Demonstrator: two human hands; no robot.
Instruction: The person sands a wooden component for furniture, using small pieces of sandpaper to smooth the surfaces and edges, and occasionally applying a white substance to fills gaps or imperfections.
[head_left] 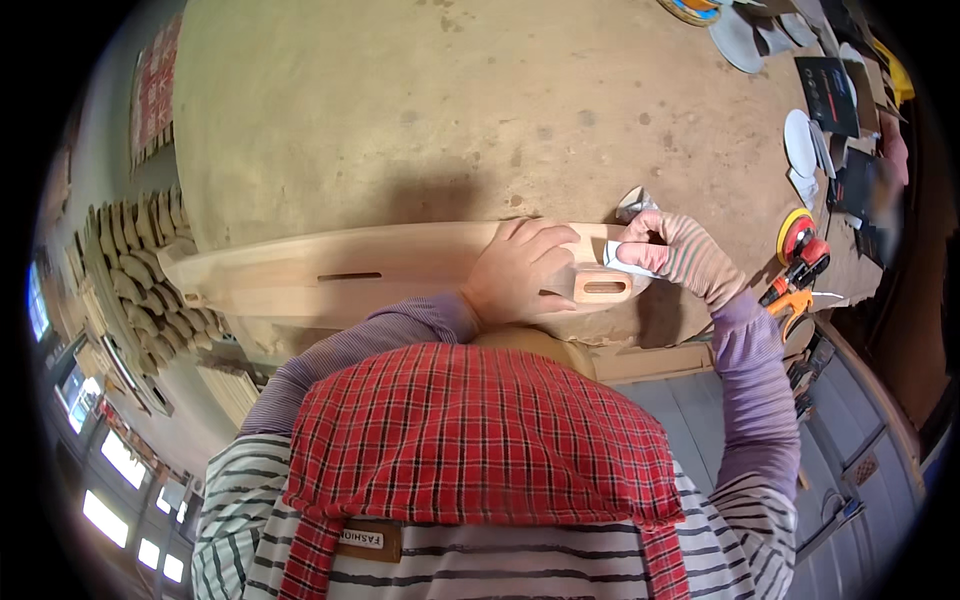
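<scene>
A long, pale wooden board (420, 245) with tapering ends lies across the near part of the table. It has a narrow dark slot in its middle and a small raised wooden block (603, 287) with an oval opening near its right end. My left hand (515, 270) rests on the board left of that block, fingers apart. Over the right end, my right hand (680, 250), in a striped fingerless glove, pinches a folded white sheet (628, 258) against the wood, just above the block. Beside it sits a crumpled greyish piece (637, 203), whose kind is unclear.
The worn tabletop (400, 100) stretches away beyond the board. Along its right side lie a red and yellow disc sander (797, 235), an orange glue gun (795, 303), white discs (800, 143) and dark boxes (828, 95). Curved wooden pieces (150, 285) are stacked at the left.
</scene>
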